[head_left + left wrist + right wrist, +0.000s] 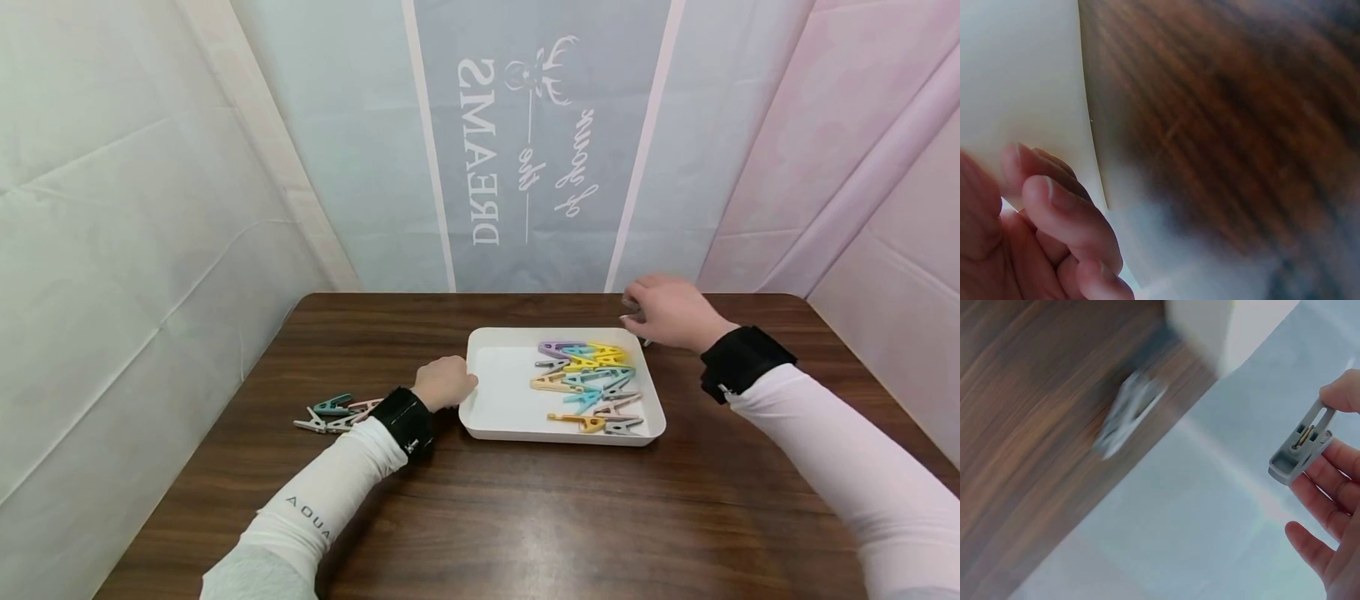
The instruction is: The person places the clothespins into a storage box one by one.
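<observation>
Right hand (671,312), upper right of head view, pinches gray clip (1300,442); left hand (442,382), center, grips tray (555,437) (clips (594,364) inside).

Forward-and-down head view, close wrist views, shared table (525,517)

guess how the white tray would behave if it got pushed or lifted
The white tray looks fairly stiff, given its straight raised walls. Its broad, flat floor suggests it would slide rather than roll or tip when pushed. Lifted, it may feel heavier toward its right side, where the clips lie.
</observation>
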Action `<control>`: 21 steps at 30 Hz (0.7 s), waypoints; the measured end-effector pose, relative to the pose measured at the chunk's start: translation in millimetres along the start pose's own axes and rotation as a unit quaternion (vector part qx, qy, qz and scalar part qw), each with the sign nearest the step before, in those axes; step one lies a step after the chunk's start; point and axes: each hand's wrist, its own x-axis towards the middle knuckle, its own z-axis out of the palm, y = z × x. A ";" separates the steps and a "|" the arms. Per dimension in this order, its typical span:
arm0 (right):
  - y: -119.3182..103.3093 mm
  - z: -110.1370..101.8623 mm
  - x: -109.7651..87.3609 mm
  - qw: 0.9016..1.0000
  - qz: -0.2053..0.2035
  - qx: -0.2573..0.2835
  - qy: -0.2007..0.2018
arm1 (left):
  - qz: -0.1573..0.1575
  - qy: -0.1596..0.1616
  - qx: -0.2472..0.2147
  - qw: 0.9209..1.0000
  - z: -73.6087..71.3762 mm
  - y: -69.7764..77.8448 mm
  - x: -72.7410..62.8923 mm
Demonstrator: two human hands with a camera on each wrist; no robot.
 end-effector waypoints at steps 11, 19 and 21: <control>-82.9 -0.3 12.1 0.989 -0.144 0.013 -0.018 | 0.004 0.003 0.002 1.000 0.1 -0.8 0.9; -117.6 3.8 11.3 0.980 -0.193 0.021 -0.047 | -0.001 0.000 0.008 1.000 -1.5 0.0 0.0; -123.7 6.1 12.6 0.980 -0.191 0.022 -0.060 | -0.001 0.000 0.008 1.000 -1.1 -0.3 0.5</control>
